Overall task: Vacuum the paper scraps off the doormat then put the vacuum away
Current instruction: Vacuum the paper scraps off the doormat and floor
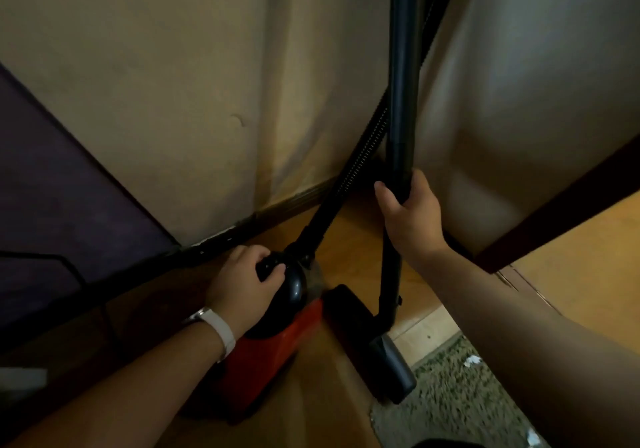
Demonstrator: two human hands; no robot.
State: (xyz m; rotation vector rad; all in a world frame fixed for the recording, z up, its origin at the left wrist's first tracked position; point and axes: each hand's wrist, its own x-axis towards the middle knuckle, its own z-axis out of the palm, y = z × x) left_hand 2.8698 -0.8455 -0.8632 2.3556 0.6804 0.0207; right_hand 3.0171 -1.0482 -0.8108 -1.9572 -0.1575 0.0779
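The red vacuum (277, 350) stands on the wooden floor (349, 236) in a corner, close to the beige wall (173, 101) and its dark baseboard (298, 199). The left hand (242, 281) rests on top of the machine, its fingers curled round the black handle (273, 267) on the rounded black lid. A white wristband (223, 331) sits on that wrist.

The right hand (408, 212) grips the black wand (403, 101), fingers and thumb wrapped round the tube, which stands nearly upright and runs out of view at the top. A ribbed black hose (360, 160) rises from the front of the vacuum and crosses behind the wand.

At the wand's lower end the black floor head (391, 364) rests on the floor just beside the vacuum, its far tip touching the edge of the grey-green doormat (450, 409). A white paper scrap (471, 361) lies on the doormat near the head, and another (531, 437) shows at the bottom edge. A dark purple panel (52, 187) fills the left side.
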